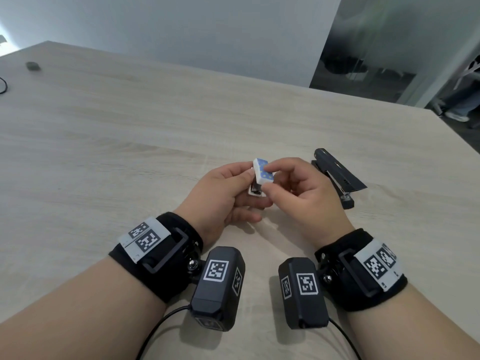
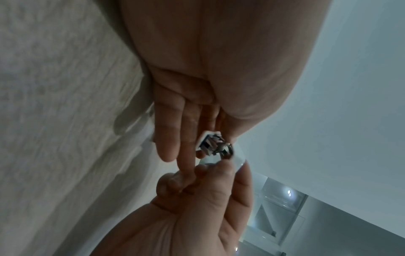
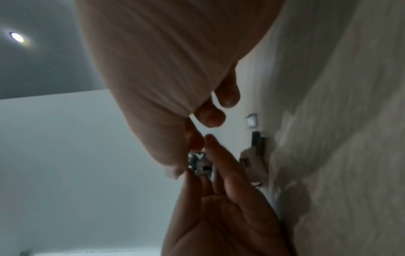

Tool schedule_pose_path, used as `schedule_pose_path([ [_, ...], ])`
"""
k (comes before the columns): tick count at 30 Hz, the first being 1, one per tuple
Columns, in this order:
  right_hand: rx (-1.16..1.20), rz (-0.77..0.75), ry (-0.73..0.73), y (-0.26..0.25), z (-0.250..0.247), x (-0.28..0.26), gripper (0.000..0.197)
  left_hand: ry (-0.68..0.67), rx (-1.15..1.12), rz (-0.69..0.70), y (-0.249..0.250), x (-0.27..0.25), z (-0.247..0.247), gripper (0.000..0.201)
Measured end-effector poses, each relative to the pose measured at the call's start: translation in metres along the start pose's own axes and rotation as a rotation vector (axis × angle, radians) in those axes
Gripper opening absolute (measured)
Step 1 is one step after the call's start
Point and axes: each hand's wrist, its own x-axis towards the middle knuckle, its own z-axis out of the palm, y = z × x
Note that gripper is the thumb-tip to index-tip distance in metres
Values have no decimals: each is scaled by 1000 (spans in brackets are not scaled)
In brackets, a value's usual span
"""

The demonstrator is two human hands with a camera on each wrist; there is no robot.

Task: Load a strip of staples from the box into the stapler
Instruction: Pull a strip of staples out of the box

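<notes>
Box-opening step: my left hand (image 1: pixel 220 193) pinched staple box (image 1: pixel 262 175) tray, right hand (image 1: pixel 301 193) fingers (image 1: pixel 275 167) pinched blue sleeve. Stapler (image 1: pixel 337 175) lay open on desk (image 1: pixel 130 139) beyond right fingers. Next, I judged: draw one strip out.

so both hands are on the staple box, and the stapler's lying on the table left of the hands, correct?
Not quite. The head view shows the stapler on the table to the right of the hands. The rest holds: left hand and right hand both hold the staple box.
</notes>
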Motion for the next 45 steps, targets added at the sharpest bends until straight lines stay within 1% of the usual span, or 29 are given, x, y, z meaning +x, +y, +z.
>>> schedule_pose_path([
  [3,-58,18,-35,1,4,-1,28,-24,21,-2,0,0,0,31],
  [6,-72,19,-46,1,6,-2,27,-76,62,19,-2,0,-1,28],
  [8,-72,32,-53,2,6,-2,30,-83,63,28,-3,0,-2,29],
  [10,-80,53,-67,5,5,-2,36,-79,52,33,-4,0,-3,31],
  [13,-93,58,-94,6,5,-3,45,-73,46,40,-5,1,-3,29],
  [18,-132,80,-134,9,3,-1,65,-81,62,34,-5,1,-3,29],
  [20,-157,90,-138,10,3,0,69,-82,68,38,-5,0,-2,31],
  [22,-188,94,-137,9,3,1,69,-83,66,48,-5,0,-2,32],
  [25,-231,87,-137,6,3,1,55,-69,50,63,-5,-1,-1,38],
  [26,-223,90,-123,5,2,0,50,-51,37,62,-5,-1,0,41],
  [28,-196,112,-47,3,-1,1,45,10,4,52,-5,-1,2,42],
  [30,-231,158,57,5,-10,4,43,84,-32,50,-2,0,2,33],
  [32,-336,231,110,6,-22,9,43,135,-56,60,-1,1,0,24],
  [35,-557,315,47,7,-30,14,50,153,-64,66,0,2,-1,21],
  [39,-853,314,-106,5,-24,14,52,149,-52,60,1,3,0,18],
  [43,-920,317,-155,2,-25,14,51,151,-53,60,1,2,-1,18],
  [45,-898,319,-136,2,-25,12,51,150,-54,61,2,1,0,18],
])
